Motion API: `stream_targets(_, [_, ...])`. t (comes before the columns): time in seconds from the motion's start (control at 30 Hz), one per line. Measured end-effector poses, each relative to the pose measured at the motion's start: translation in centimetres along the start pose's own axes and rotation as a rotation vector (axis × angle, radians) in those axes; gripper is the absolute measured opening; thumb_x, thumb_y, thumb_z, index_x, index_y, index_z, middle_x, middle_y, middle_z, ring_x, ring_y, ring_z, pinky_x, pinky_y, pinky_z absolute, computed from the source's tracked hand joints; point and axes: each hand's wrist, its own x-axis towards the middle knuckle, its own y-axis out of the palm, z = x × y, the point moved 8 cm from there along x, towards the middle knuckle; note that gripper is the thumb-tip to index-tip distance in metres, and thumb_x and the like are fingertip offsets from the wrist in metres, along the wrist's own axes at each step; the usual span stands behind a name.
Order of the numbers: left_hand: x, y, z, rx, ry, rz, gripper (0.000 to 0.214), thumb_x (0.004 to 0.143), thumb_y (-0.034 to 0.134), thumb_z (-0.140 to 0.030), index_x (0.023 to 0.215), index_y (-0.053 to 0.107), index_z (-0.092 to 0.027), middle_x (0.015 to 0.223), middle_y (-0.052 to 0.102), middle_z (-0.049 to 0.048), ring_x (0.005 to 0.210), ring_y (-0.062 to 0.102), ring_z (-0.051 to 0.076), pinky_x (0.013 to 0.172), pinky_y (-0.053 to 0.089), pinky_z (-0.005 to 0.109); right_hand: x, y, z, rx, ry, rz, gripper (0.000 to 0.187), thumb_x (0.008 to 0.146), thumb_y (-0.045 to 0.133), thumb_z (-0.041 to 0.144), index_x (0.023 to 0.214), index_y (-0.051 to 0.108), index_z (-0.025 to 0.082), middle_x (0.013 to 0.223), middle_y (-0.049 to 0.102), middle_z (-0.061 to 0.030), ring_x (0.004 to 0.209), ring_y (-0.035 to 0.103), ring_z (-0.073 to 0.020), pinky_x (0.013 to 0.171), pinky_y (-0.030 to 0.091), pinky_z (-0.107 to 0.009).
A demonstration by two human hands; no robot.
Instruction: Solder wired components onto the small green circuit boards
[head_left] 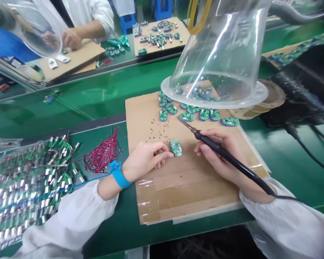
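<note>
One board [175, 148], best kept steady
Right hand [219, 162] clamped on soldering iron [233, 160]; left hand [149, 155] beside board, grip unclear from here.

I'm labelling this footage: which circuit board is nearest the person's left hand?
The lone circuit board beside the left hand, set apart from the boards grouped farther up the cardboard.

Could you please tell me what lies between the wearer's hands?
The head view shows a circuit board by the left hand, then bare cardboard to the right hand.
</note>
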Motion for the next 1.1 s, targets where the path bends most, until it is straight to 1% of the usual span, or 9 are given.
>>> stream_targets(0.13, [0.0,0.0,-0.8,0.2,0.082,-0.039,0.021,0.103,0.059,-0.033,0.09,0.067,-0.018,0.064,0.068,-0.0058,0.053,0.062,0.008,0.057,0.047,0.019,-0.3,-0.2,-0.7,-0.006,0.028,0.006,0.038,0.099,0.063,0.019,0.134,0.052,0.028,0.087,0.072,0.0002,0.077,0.072,-0.0161,0.072,0.059,-0.033])
stream_targets(0.27, [-0.2,0.2,-1.0,0.27,0.115,-0.059,0.023,0.105,0.055,-0.031,0.088,0.064,-0.019,0.067,0.07,-0.0054,0.058,0.064,0.009,0.062,0.046,0.021,-0.5,-0.7,-0.9,-0.049,0.067,-0.017,0.037,0.098,0.066,0.025,0.133,0.055,0.027,0.085,0.073,-0.0002,0.07,0.072,-0.0165,0.067,0.059,-0.033])
stream_targets(0.37, [-0.3,0.2,-0.9,0.273,0.112,-0.05,0.022,0.105,0.053,-0.03,0.089,0.064,-0.019,0.07,0.07,-0.0049,0.061,0.065,0.01,0.064,0.047,0.022,-0.5,-0.9,-0.6,-0.094,0.071,-0.047,0.035,0.098,0.067,0.027,0.131,0.058,0.028,0.087,0.074,-0.0004,0.069,0.072,-0.0158,0.067,0.06,-0.032])
stream_targets(0.53, [-0.3,0.0,-0.9,0.27,0.112,-0.024,0.02,0.106,0.05,-0.032,0.1,0.065,-0.021,0.076,0.072,-0.0028,0.062,0.065,0.012,0.062,0.048,0.023,-0.2,-0.9,0.2,-0.124,0.048,-0.034,0.032,0.099,0.065,0.026,0.13,0.058,0.027,0.083,0.072,0.0,0.069,0.072,-0.0152,0.063,0.059,-0.029])
stream_targets(0.67, [-0.4,-0.2,-0.8,0.226,0.108,-0.027,0.018,0.104,0.056,-0.034,0.1,0.067,-0.02,0.076,0.072,-0.0027,0.059,0.064,0.011,0.06,0.05,0.022,-0.1,-1.5,0.5,-0.144,0.023,-0.047,0.03,0.099,0.065,0.026,0.129,0.059,0.028,0.086,0.073,-0.0009,0.07,0.073,-0.0157,0.063,0.06,-0.03])
stream_targets(0.8, [-0.6,-0.2,-0.2,0.086,0.096,-0.046,0.018,0.104,0.056,-0.031,0.097,0.067,-0.019,0.073,0.072,-0.0035,0.06,0.067,0.009,0.064,0.054,0.02,-0.4,-3.0,0.7,-0.117,-0.025,-0.137,0.03,0.098,0.066,0.024,0.128,0.062,0.028,0.09,0.073,-0.0015,0.067,0.071,-0.0143,0.065,0.06,-0.032])
stream_targets(0.87, [-0.7,-0.2,0.1,0.045,0.088,-0.068,0.02,0.105,0.054,-0.031,0.097,0.067,-0.019,0.074,0.072,-0.003,0.06,0.068,0.008,0.064,0.055,0.02,-0.6,-3.4,0.6,-0.08,-0.011,-0.17,0.026,0.099,0.065,0.025,0.125,0.064,0.028,0.085,0.071,-0.0008,0.063,0.068,-0.0137,0.062,0.059,-0.032])
stream_targets(0.97, [-0.6,-0.1,0.0,0.07,0.1,-0.067,0.021,0.106,0.051,-0.028,0.095,0.066,-0.019,0.075,0.071,-0.0029,0.06,0.066,0.008,0.066,0.055,0.021,-0.8,-3.6,0.0,-0.04,0.046,-0.183,0.02,0.1,0.065,0.029,0.12,0.066,0.027,0.077,0.069,0.0002,0.059,0.066,-0.0138,0.056,0.057,-0.03])
stream_targets(1.1, [-0.6,-0.3,-1.0,0.219,0.173,-0.1,0.019,0.105,0.052,-0.029,0.097,0.067,-0.021,0.085,0.067,-0.0002,0.069,0.062,0.011,0.071,0.053,0.025,-1.2,-3.4,-0.2,-0.002,0.039,-0.199,0.017,0.099,0.066,0.035,0.114,0.068,0.027,0.082,0.07,-0.0025,0.062,0.067,-0.0156,0.057,0.057,-0.032])
